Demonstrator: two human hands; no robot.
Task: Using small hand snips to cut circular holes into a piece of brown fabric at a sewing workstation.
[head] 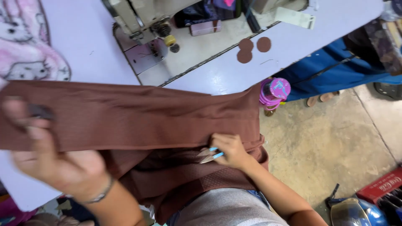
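A brown ribbed garment (pixel 138 115) lies stretched across the white sewing table (pixel 83 50) and hangs down into the person's lap. The left hand (pixel 46 155), blurred, grips its left end with fingers closed over the cloth. The right hand (pixel 230 150) pinches blue-handled thread snips (pixel 210 155) against the fabric's lower edge. Behind stand a sewing machine (pixel 140 19) and 3 brown fabric discs (pixel 251 49).

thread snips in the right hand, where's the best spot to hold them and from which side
Grip the thread snips at the blue handle end, coming from the right, as the right hand does. The pointed metal blades aim left over the brown fabric, so the handle side is likely the safe one. The left hand, blurred, holds the fabric stretched across the white table.
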